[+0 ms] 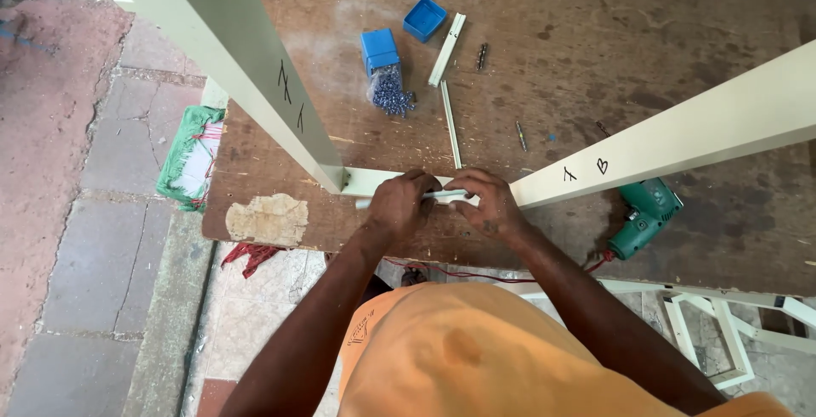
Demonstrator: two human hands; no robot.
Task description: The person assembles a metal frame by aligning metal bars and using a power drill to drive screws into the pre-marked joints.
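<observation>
Fingers of both hands curl around a short pale strip [446, 197] held level at the near edge of the counter [595, 51]. Left hand [399, 206] clenches the strip's left part, knuckles up; right hand [487, 203] clenches its right part, the two hands almost touching. The strip lies just in front of the corner where two cream-coloured frame bars meet.

Left frame bar [229, 51] runs from that corner toward 11 o'clock and carries dark hand-drawn marks on its face. Right frame bar [697, 128] runs toward 2 o'clock and also bears dark marks near its lower end. A short cross piece [370, 181] joins the bars at the corner, just left of the left hand.

At 12 o'clock from the hands, two thin white strips [449, 85] lie on the counter, one above the other. At 11 o'clock a blue box [379, 50] lies tipped, with a heap of small grey screws [391, 94] spilled from it; its blue lid [424, 19] rests just beyond. Two dark drill bits [482, 56] lie near 1 o'clock. At 3 o'clock a green power drill [646, 213] rests on the counter, touching the right frame bar's underside region; whether they truly touch cannot be told. A red cable [476, 277] runs along the counter's near edge. A green cloth [191, 158] hangs at 9 o'clock.
</observation>
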